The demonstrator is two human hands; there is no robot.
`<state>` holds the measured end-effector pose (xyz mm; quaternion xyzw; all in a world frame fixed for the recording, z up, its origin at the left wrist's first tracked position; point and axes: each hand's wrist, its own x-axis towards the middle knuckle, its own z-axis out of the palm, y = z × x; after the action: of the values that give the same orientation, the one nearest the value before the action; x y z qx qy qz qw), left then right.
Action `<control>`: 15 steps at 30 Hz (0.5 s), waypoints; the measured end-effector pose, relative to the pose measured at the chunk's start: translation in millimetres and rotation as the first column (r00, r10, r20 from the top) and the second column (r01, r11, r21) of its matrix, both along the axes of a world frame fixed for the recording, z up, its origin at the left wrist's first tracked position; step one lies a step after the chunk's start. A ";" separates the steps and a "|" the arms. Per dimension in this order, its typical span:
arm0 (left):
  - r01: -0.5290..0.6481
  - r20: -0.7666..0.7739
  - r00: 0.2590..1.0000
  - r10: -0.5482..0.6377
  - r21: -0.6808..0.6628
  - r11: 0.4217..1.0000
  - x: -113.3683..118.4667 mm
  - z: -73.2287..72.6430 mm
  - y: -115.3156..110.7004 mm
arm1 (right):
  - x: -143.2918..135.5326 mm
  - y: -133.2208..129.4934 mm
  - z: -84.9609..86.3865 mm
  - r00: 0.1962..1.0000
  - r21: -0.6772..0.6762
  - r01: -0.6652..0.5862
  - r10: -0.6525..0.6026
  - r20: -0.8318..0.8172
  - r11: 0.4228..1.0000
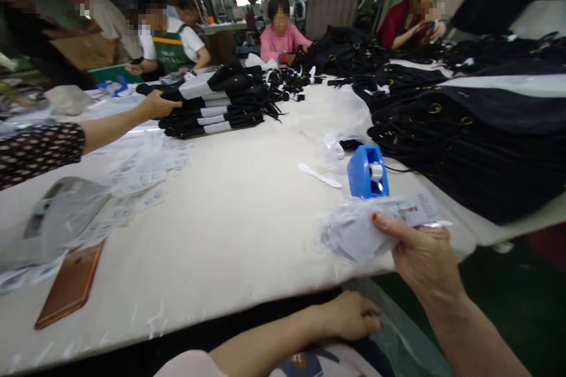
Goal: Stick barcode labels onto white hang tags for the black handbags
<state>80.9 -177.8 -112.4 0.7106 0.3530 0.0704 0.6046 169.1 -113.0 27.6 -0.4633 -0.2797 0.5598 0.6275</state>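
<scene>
My right hand (pixel 427 250) is closed on a bundle of clear plastic bags (pixel 367 227) with a printed label, held over the table's front edge. Just behind the bundle stands a blue tape dispenser (pixel 367 172). Below the table edge my left hand (pixel 351 315) rests near my lap, beside a sheet of clear plastic (pixel 398 324); its fingers are curled and what they hold, if anything, is hidden.
A co-worker's hand (pixel 159 105) from the left touches a stack of black items (pixel 216 103). Large black piles (pixel 477 135) cover the right side. A brown phone (pixel 71 285) lies front left near labels (pixel 137 179). Several people work behind the table (pixel 230 206).
</scene>
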 end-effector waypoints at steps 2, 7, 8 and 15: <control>-0.063 -0.001 0.998 0.063 0.033 0.997 -30.2 20.1 -10.1 | -42.3 20.9 9.0 0.988 0.075 -0.150 0.151 -0.014 0.986; -0.461 -0.020 0.879 0.477 0.226 0.858 -112.8 55.0 -35.6 | -150.8 68.5 -11.0 0.879 0.091 -0.472 0.460 0.129 0.877; -0.539 -0.032 0.824 0.565 0.261 0.801 -126.7 55.8 -41.0 | -170.6 75.3 -21.8 0.837 0.017 -0.517 0.501 0.220 0.856; -0.814 -0.028 0.517 0.855 0.294 0.502 -186.4 37.8 -86.4 | -242.9 96.1 -99.1 0.448 -0.320 -0.585 0.626 0.639 0.745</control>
<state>-105.5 -264.1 -74.7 0.5221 0.6910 0.3360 0.3702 -73.8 -16.9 -71.6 -0.5272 -0.6308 0.5276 0.2141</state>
